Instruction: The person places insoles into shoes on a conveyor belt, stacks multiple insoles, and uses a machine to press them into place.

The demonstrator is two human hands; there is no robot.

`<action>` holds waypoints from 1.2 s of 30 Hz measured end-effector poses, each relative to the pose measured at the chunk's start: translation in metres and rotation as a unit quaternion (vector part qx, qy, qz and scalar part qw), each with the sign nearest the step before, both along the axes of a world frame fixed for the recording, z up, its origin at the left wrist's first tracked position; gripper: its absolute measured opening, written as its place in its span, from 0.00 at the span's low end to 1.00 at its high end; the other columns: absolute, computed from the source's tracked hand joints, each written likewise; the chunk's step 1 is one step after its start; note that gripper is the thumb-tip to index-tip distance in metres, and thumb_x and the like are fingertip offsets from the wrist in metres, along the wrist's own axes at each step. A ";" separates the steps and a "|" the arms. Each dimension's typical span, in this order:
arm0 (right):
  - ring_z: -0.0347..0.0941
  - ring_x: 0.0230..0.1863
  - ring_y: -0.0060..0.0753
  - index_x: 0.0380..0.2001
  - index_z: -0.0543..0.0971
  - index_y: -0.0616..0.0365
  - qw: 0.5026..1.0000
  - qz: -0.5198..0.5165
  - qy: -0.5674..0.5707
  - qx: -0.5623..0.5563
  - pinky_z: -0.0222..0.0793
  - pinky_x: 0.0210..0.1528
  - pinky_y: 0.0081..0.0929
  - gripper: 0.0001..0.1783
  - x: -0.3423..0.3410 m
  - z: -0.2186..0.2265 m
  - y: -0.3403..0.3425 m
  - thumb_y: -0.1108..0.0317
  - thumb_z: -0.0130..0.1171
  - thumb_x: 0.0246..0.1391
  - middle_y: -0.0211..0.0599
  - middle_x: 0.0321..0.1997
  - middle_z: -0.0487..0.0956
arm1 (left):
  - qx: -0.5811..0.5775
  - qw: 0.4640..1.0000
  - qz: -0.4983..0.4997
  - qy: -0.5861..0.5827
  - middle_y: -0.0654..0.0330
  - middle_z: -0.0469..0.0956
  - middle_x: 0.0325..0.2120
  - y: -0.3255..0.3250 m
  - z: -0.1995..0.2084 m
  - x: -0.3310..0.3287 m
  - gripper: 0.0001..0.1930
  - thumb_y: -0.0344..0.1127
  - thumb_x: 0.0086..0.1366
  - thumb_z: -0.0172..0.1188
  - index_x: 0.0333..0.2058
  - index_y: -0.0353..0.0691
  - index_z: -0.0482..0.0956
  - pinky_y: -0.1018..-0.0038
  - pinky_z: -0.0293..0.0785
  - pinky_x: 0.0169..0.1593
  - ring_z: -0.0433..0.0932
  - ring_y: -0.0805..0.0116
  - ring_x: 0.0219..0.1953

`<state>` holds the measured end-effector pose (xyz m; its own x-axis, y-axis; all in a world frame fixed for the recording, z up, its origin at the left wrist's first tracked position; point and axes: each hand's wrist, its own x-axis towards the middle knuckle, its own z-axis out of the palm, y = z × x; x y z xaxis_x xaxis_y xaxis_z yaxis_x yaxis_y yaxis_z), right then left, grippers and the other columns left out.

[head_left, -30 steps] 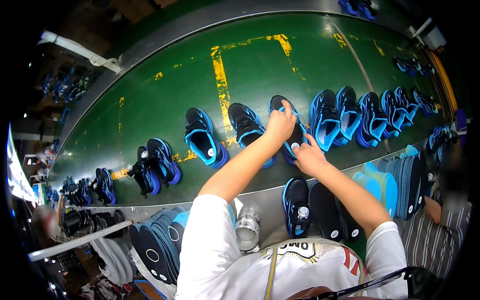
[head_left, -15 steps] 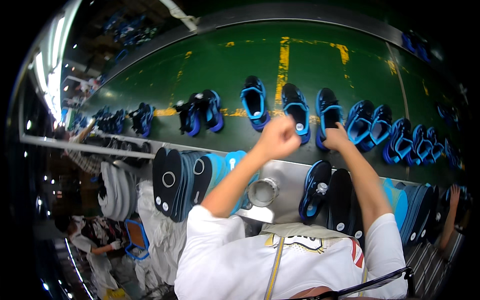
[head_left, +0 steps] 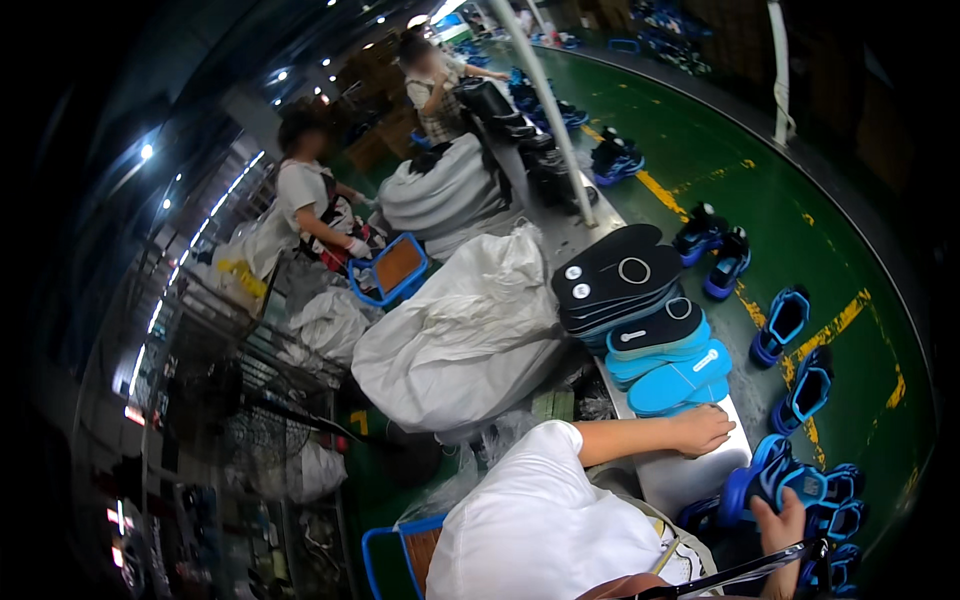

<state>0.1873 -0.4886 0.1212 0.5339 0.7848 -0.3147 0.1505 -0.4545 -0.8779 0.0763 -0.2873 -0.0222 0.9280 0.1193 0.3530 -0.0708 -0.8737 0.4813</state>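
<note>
My left hand (head_left: 703, 430) is over the metal ledge, close to the light-blue insoles (head_left: 682, 382). Its fingers are curled, and whatever they hold, if anything, is hidden. Lower right, my right hand (head_left: 780, 522) grips a black-and-blue sneaker (head_left: 768, 468) that is tilted, sole toward me. Dark insoles (head_left: 615, 275) are stacked farther along the ledge, beside another black-topped insole pile (head_left: 655, 330). Two single sneakers stand on the green belt: one farther off (head_left: 785, 322), one nearer (head_left: 805, 385).
A big white sack (head_left: 470, 330) bulges left of the ledge. Beyond it are a blue-framed stool (head_left: 390, 270) and a person in a white top (head_left: 310, 200). Another person (head_left: 432, 95) is by the far belt. A white post (head_left: 545, 100) rises from the ledge.
My view has swung left, bringing the sacks and people into clearer sight. My left hand has moved back from the shoes to the ledge. The right hand has lifted a sneaker off the belt.
</note>
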 end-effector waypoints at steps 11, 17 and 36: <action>0.67 0.39 0.54 0.41 0.62 0.75 0.932 0.320 -0.167 -0.026 0.61 0.42 0.34 0.29 -0.093 -0.098 0.033 0.63 0.55 0.39 0.61 0.34 0.70 | 0.034 0.996 -0.041 -0.067 0.54 0.69 0.24 -0.004 -0.003 0.005 0.13 0.35 0.50 0.52 0.33 0.34 0.70 0.67 0.65 0.35 0.70 0.56 0.29; 0.70 0.36 0.42 0.34 0.73 0.63 0.964 0.214 -0.043 0.150 0.66 0.38 0.28 0.13 -0.069 -0.030 -0.005 0.69 0.54 0.44 0.46 0.34 0.74 | 0.042 0.994 -0.048 -0.090 0.55 0.67 0.20 -0.002 0.034 -0.004 0.13 0.31 0.44 0.55 0.31 0.34 0.72 0.67 0.64 0.27 0.67 0.58 0.23; 0.58 0.42 0.41 0.38 0.68 0.58 0.868 -0.255 -0.340 -0.257 0.50 0.44 0.37 0.33 -0.075 -0.097 -0.120 0.52 0.63 0.25 0.40 0.43 0.64 | -0.068 0.969 -0.222 0.088 0.53 0.59 0.49 -0.150 -0.018 0.314 0.35 0.44 0.49 0.56 0.55 0.50 0.50 0.61 0.58 0.49 0.59 0.52 0.50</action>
<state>0.1124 -0.6089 0.0240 0.9699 0.2416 -0.0302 0.2188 -0.9194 -0.3267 0.3901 -0.4369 -0.0397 0.9428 -0.2715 0.1935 -0.3317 -0.7039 0.6282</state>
